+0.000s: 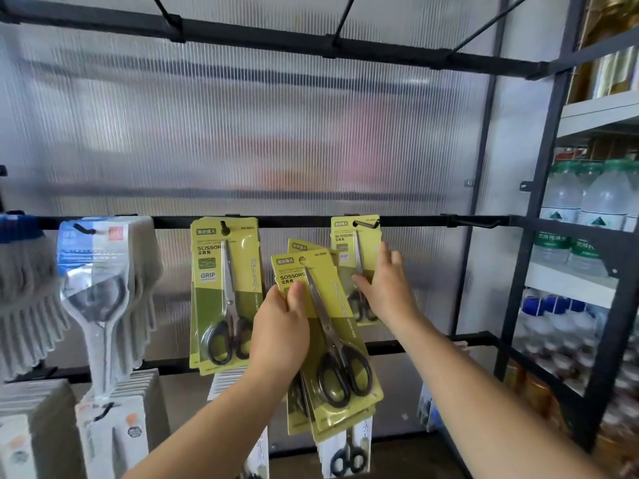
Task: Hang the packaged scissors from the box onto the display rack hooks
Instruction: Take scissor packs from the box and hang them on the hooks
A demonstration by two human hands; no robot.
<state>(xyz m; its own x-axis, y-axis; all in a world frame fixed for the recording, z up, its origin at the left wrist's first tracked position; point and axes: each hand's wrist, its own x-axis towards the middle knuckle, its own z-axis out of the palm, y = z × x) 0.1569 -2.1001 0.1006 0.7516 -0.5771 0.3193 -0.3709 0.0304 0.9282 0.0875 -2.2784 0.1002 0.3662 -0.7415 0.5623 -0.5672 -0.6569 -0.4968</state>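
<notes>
My left hand grips a fanned stack of yellow-green scissors packs with black handles, thumb on the front card, held in front of the rack. My right hand reaches to a scissors pack hanging on a black hook of the middle rail; its fingers lie spread against that pack's front. Further left, another bunch of scissors packs hangs from its own hook. The box is not in view.
An empty hook sticks out at the rail's right end. Grey gloves and a blister-packed tool hang at left. More packaged goods hang on a lower rail. A shelf with water bottles stands at right.
</notes>
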